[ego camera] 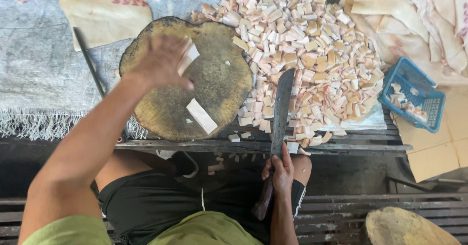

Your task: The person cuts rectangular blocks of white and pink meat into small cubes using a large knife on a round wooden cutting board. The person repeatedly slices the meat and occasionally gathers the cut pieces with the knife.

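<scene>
Meanwhile, the left hand (158, 60) is pinching a pale strip (187, 57) above the block (214, 74), while the right hand (282, 174) is gripping the cleaver (282, 108), its blade parked clear beside the cubes (312, 55).

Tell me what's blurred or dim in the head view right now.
Head view: the left hand and the pale strip it holds are motion-blurred; the right hand on the cleaver is sharp; the area under the bench lies in shadow.
</scene>
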### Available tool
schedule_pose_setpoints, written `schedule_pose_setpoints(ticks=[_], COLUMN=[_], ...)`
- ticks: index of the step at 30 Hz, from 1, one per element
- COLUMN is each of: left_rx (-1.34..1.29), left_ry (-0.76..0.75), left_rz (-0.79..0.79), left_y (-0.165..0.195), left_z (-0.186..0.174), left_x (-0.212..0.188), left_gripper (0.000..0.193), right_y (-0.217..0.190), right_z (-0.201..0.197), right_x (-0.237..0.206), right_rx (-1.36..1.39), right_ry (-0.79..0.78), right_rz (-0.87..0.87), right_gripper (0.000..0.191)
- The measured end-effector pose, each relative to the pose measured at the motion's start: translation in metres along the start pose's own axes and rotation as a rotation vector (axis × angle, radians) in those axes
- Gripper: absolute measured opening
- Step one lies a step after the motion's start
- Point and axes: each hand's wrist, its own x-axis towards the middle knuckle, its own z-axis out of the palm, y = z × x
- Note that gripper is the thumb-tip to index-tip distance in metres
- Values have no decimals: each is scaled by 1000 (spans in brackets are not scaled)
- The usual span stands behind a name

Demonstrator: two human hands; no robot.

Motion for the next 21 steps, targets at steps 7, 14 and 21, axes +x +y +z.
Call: schedule_pose_setpoints(ticks=[7,14,21], left_rx=[-61,-253,-311], left_ry=[-116,342,440], left_rz=[195,-36,103], left_y=[19,37,25], left_z=[86,148,148], left_x=[-75,-101,-122], left_gripper=[48,46,62], right_y=[1,-14,-63], right_z=[19,66,84], right_x=[-22,-63,-86], right_rx=[-137,-607,-821], right_ry=[-68,-152,-91], right_rz=[-79,-306,-993], right_gripper=[71,69,58])
